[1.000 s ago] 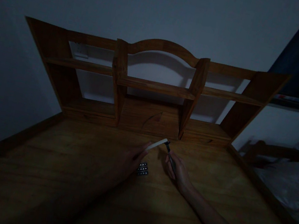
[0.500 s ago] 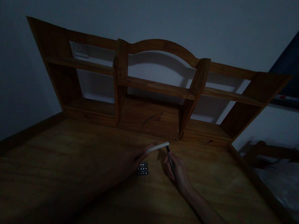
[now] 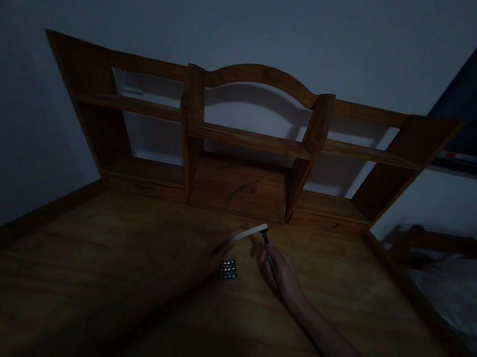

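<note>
My left hand (image 3: 214,249) is closed around the near end of a flat white stick (image 3: 251,232), which points up and to the right. In my right hand (image 3: 280,267) is a dark-handled razor (image 3: 269,255), held with its head up. That head meets or overlaps the far end of the stick; whether they touch I cannot tell. A small dark pack with shiny rows (image 3: 228,269), like razor cartridges, lies on the table just right of and below my left hand. Dim light hides the finger details of my left hand.
The wooden desktop (image 3: 211,334) has raised edges at left and right. At its back stands a wooden shelf unit (image 3: 249,139) against the wall. Beyond the right edge are a wooden rail (image 3: 453,244) and pale bedding (image 3: 473,287).
The stick's far end and the razor's head have shifted slightly left together. Both hands keep their holds, and the dark pack lies where it was.
</note>
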Motion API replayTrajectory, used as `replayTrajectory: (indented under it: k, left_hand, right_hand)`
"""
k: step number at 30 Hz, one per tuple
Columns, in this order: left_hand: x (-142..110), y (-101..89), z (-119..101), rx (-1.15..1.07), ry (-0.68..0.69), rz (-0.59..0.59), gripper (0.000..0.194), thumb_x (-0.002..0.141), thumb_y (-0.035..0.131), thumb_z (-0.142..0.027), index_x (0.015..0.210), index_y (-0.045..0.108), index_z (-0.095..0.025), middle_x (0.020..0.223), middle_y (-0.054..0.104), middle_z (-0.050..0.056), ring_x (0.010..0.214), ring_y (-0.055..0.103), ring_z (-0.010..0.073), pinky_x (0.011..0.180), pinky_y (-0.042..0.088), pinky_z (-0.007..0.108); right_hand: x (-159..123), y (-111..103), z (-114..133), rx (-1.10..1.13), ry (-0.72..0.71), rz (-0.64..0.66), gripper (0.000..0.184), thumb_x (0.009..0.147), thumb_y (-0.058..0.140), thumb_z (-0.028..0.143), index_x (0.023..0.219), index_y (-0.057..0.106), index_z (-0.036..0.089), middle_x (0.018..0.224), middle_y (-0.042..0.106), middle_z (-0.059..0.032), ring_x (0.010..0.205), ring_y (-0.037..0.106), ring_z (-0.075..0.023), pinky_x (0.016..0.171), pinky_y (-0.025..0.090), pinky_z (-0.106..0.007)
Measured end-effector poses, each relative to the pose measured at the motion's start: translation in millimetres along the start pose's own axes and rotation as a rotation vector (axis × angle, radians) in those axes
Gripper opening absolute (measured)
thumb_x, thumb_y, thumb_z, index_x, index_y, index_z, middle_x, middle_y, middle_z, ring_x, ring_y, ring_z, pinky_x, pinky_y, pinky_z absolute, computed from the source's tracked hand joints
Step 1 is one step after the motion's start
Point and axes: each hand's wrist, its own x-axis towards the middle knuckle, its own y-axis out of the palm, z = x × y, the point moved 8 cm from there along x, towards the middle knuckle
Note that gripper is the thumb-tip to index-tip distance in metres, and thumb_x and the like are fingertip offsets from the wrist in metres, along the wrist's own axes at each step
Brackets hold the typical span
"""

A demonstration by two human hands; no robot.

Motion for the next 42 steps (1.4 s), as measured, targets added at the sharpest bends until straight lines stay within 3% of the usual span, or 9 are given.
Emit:
replayTrajectory:
  k: [5, 12, 17, 23, 30, 35, 42]
  left_hand:
    - [0, -4.7, 9, -0.019, -0.041, -0.071, 0.04, 0.089, 0.045, -0.041, 0.125, 0.053, -0.028, 0.12, 0.062, 0.0, 0.107, 0.059, 0.0217, 0.094, 0.047, 0.038]
    - [-2, 1.3, -8, 0.013, 0.017, 0.056, 0.039, 0.091, 0.042, -0.039, 0.13, 0.046, -0.034, 0.129, 0.054, -0.004, 0.114, 0.055, 0.0201, 0.099, 0.042, 0.036]
    - [-2, -4.2, -2, 0.011, -0.027, -0.011, 0.041, 0.091, 0.043, -0.04, 0.131, 0.045, -0.032, 0.124, 0.059, -0.002, 0.111, 0.057, 0.0203, 0.097, 0.044, 0.037]
    - [-2, 0.1, -6, -0.024, -0.005, 0.033, 0.041, 0.091, 0.043, -0.039, 0.131, 0.043, -0.033, 0.127, 0.056, -0.003, 0.111, 0.057, 0.0207, 0.097, 0.044, 0.039]
    - [-1, -5.7, 0, 0.025, -0.036, -0.041, 0.041, 0.09, 0.045, -0.04, 0.13, 0.047, -0.031, 0.114, 0.065, -0.001, 0.103, 0.061, 0.0214, 0.092, 0.048, 0.039]
    - [-2, -2.0, -2, 0.008, -0.013, -0.018, 0.041, 0.09, 0.045, -0.04, 0.13, 0.046, -0.034, 0.121, 0.061, -0.003, 0.105, 0.061, 0.0203, 0.092, 0.048, 0.037]
    - [0, -6.9, 8, -0.005, -0.091, -0.047, 0.042, 0.089, 0.045, -0.042, 0.13, 0.046, -0.032, 0.118, 0.063, -0.002, 0.099, 0.063, 0.021, 0.09, 0.048, 0.038]
  right_hand:
    - [0, -1, 2, 0.009, 0.011, -0.008, 0.041, 0.089, 0.04, 0.052, 0.07, 0.054, 0.017, 0.032, 0.034, 0.0078, 0.025, 0.022, -0.007, 0.029, 0.011, -0.021]
    - [1, -3, 0, -0.025, -0.011, -0.021, 0.042, 0.089, 0.04, 0.051, 0.07, 0.054, 0.017, 0.033, 0.034, 0.0077, 0.026, 0.023, -0.0067, 0.031, 0.011, -0.021]
    - [-1, -3, 4, -0.038, -0.001, -0.034, 0.042, 0.089, 0.038, 0.052, 0.071, 0.054, 0.017, 0.034, 0.035, 0.0074, 0.027, 0.023, -0.0074, 0.031, 0.012, -0.022]
    - [-1, -4, 7, -0.035, 0.006, -0.053, 0.041, 0.088, 0.041, 0.052, 0.068, 0.052, 0.018, 0.035, 0.035, 0.0071, 0.028, 0.025, -0.0077, 0.032, 0.012, -0.023]
    - [0, -7, 3, -0.001, 0.021, -0.073, 0.041, 0.087, 0.041, 0.053, 0.069, 0.053, 0.018, 0.035, 0.034, 0.0077, 0.028, 0.023, -0.0078, 0.032, 0.01, -0.022]
    - [0, -7, 7, -0.029, -0.006, -0.079, 0.042, 0.087, 0.041, 0.052, 0.067, 0.053, 0.018, 0.037, 0.036, 0.0065, 0.029, 0.025, -0.0077, 0.034, 0.012, -0.023]
    - [-3, -7, 9, -0.071, 0.004, -0.073, 0.042, 0.088, 0.039, 0.054, 0.07, 0.053, 0.019, 0.035, 0.033, 0.0071, 0.029, 0.025, -0.0089, 0.034, 0.012, -0.023]
